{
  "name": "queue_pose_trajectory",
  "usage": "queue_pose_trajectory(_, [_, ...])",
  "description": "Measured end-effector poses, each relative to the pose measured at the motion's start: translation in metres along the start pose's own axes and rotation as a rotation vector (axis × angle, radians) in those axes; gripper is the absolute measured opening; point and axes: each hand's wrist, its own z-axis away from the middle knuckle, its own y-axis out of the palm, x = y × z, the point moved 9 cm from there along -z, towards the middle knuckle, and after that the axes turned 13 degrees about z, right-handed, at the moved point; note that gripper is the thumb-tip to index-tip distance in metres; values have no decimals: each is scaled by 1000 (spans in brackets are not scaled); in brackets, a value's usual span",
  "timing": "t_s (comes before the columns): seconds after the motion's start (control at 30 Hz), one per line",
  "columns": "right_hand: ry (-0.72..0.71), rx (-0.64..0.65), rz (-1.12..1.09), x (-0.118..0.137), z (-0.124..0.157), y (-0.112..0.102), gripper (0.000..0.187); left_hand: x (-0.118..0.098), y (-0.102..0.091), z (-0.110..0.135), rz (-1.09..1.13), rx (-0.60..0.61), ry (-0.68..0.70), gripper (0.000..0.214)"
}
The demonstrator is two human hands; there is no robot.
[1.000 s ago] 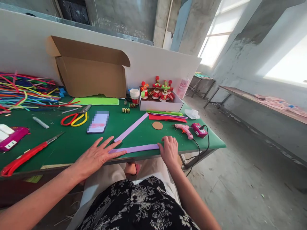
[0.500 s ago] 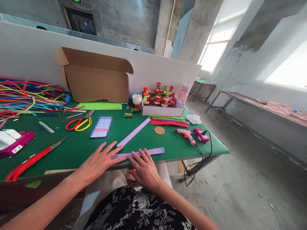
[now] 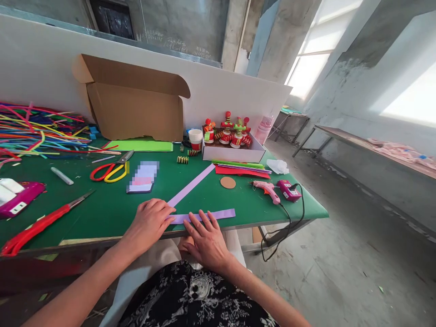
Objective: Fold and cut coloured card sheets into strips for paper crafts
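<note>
Two purple paper strips lie on the green table (image 3: 102, 209). One strip (image 3: 218, 214) runs along the front edge, the other strip (image 3: 192, 185) slants away toward the back. My left hand (image 3: 150, 221) rests on the left end of the near strip with its fingers curled over it. My right hand (image 3: 204, 238) lies flat on the middle of that strip, fingers spread.
Red and yellow scissors (image 3: 111, 170), a red-handled cutter (image 3: 41, 222), a phone (image 3: 143, 177), a pink glue gun (image 3: 269, 190) with its cord, a cardboard disc (image 3: 228, 182), an open cardboard box (image 3: 132, 102), a white box of figurines (image 3: 231, 143) and a pile of pipe cleaners (image 3: 37, 129) occupy the table.
My right hand slid left along the near strip from its right end to its middle. My left hand's fingers went from spread flat to curled at the strip's left end.
</note>
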Motion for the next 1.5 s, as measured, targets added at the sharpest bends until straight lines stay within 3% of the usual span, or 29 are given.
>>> queue_pose_trajectory(0.23, [3, 5, -47, 1, 0, 0, 62, -16, -1, 3, -10, -36, 46, 23])
queue_pose_trajectory(0.63, [9, 11, -40, 2, 0, -3, 63, -1, 10, -4, -111, 18, -129, 27])
queue_pose_trajectory(0.7, [16, 15, -44, 1, -1, -3, 63, -9, 3, -1, -133, -60, -85, 29])
queue_pose_trajectory(0.77, [23, 26, -49, 2, -1, -3, 62, -27, 1, 5, -113, -129, 64, 37])
queue_pose_trajectory(0.83, [27, 45, -51, 2, -2, -3, 61, -44, 8, 18, -80, -131, 233, 44])
queue_pose_trajectory(0.9, [25, 66, -48, 4, -3, -4, 61, -50, 20, 32, -81, -120, 300, 50])
queue_pose_trajectory(1.03, [23, 101, -31, 5, -4, -8, 61, -45, 32, 52, -131, -194, 254, 66])
queue_pose_trajectory(1.17, [12, 123, -24, 0, -2, -9, 57, -43, 35, 57, -145, -202, 227, 71])
queue_pose_trajectory(1.5, [-27, 129, 0, -44, 20, -5, 57, -45, 32, 56, -161, -250, 229, 70])
